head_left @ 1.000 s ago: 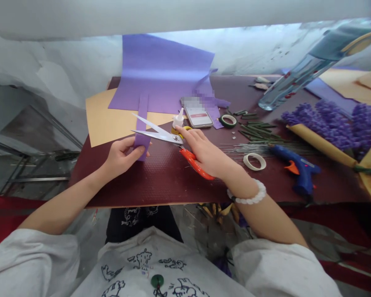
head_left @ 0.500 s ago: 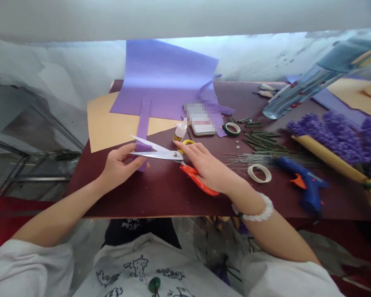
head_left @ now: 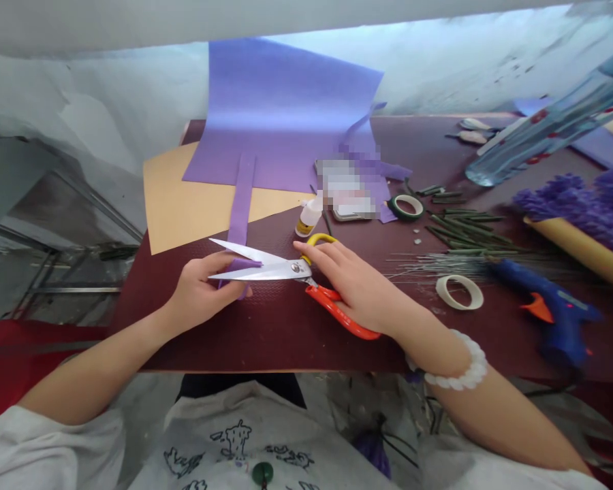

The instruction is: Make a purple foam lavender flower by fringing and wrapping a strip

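My left hand (head_left: 201,289) pinches a purple strip (head_left: 241,211) near its front end, thumb and fingers closed on it. From there the strip runs away over tan paper toward a large purple sheet (head_left: 286,129). My right hand (head_left: 357,282) is wrapped round the handles of a pair of scissors (head_left: 276,272), one handle yellow and one red. The blades stand apart and point left, with the strip's folded end between them at my left fingers. Just beyond the yellow handle is a small white-capped bottle (head_left: 309,216).
A phone (head_left: 350,211) lies behind the bottle. To the right are green tape (head_left: 407,207), cut green stems (head_left: 464,228), thin wires (head_left: 429,264), a cream tape roll (head_left: 460,292) and a blue glue gun (head_left: 556,313). Purple flowers (head_left: 582,204) and a clear bottle (head_left: 521,146) stand farther right.
My view has shifted, so things on the right sit farther right in the picture. Both hands hold nearly the same pose, with the scissors still spread around the strip.
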Demonstrator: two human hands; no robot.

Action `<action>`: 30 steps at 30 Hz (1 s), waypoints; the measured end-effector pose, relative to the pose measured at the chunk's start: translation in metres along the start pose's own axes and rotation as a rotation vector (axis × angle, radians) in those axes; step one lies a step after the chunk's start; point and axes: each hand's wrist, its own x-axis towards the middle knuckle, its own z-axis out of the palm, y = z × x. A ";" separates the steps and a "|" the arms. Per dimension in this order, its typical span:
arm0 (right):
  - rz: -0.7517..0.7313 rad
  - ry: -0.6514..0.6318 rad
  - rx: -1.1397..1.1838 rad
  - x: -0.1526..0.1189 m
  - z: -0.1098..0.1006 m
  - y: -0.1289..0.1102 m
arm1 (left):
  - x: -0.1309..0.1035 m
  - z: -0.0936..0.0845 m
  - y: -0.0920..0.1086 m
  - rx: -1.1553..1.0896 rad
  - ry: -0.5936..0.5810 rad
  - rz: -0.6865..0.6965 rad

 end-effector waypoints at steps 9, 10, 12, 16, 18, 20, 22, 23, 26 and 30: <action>-0.027 0.057 -0.071 0.000 -0.001 -0.002 | 0.000 0.001 0.004 -0.002 -0.016 -0.062; -0.035 0.067 -0.083 0.000 -0.001 -0.002 | 0.000 0.000 0.004 0.002 -0.013 -0.060; -0.047 0.084 -0.102 0.001 0.000 -0.002 | 0.000 0.000 0.004 0.007 -0.015 -0.060; -0.056 0.101 -0.122 0.001 0.001 -0.001 | -0.001 -0.002 0.003 0.026 -0.030 -0.033; -0.053 0.103 -0.134 0.000 0.001 0.000 | -0.001 -0.002 0.003 0.031 -0.038 -0.020; -0.043 0.096 -0.148 0.000 0.001 0.000 | -0.001 -0.001 0.003 0.029 -0.048 -0.023; -0.034 0.084 -0.161 -0.001 0.002 0.000 | -0.001 -0.001 0.004 0.023 -0.052 -0.032; -0.029 0.080 -0.166 -0.001 0.002 0.000 | -0.001 0.000 0.004 0.014 -0.053 -0.035; -0.018 0.073 -0.180 -0.001 0.002 0.000 | 0.000 0.001 0.004 -0.019 -0.053 -0.046; 0.004 0.050 -0.183 -0.002 0.002 0.000 | 0.000 0.002 0.003 -0.024 -0.050 -0.067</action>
